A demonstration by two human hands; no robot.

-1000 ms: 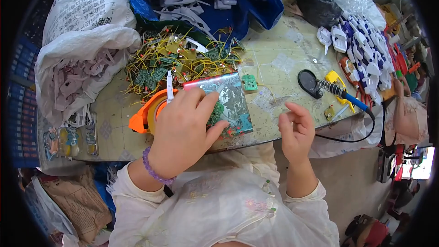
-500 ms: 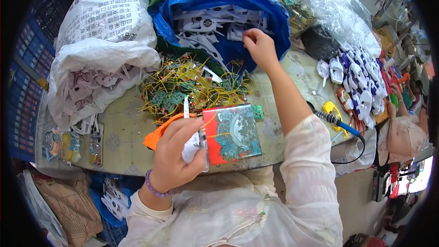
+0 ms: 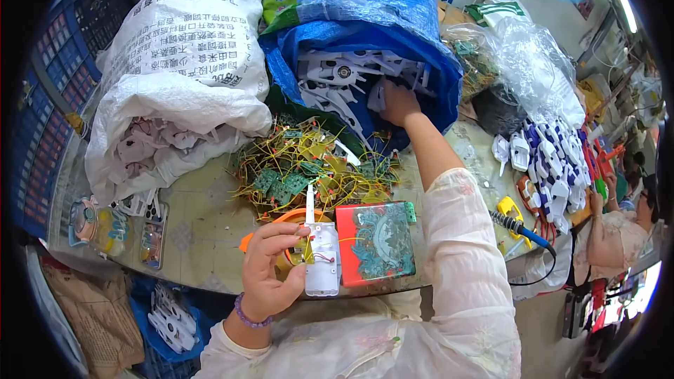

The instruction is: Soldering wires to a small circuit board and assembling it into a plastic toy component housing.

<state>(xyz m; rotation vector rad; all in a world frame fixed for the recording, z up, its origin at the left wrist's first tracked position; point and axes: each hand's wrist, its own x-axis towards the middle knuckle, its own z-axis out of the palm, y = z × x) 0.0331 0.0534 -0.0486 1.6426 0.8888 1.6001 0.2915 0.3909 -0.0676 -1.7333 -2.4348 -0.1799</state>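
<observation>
My left hand (image 3: 272, 267) is closed on the left edge of a white plastic casing (image 3: 324, 267), long and hollow with a narrow stem pointing away from me. Thin red wires and a small yellowish piece show inside it, by my fingertips. My right hand (image 3: 400, 104) reaches into the mouth of a blue woven sack (image 3: 449, 91). Its fingers are partly hidden and close around a white plastic part (image 3: 378, 97). More white plastic parts (image 3: 337, 70) fill the sack. Right of the casing lies a red box (image 3: 345, 267) with a worn teal picture on top.
Green circuit boards with yellow wires (image 3: 316, 165) lie heaped before the sack. A white sack (image 3: 182, 84) stands left. Behind my left hand is an orange object (image 3: 284, 223). A soldering iron (image 3: 519, 228) and purple-and-white parts (image 3: 554, 161) are at right. Another person (image 3: 618, 238) sits beyond.
My right hand has gone deeper into the blue sack and closed on a white part. The casing in my left hand has turned, so its hollow inside faces up. The view has shifted.
</observation>
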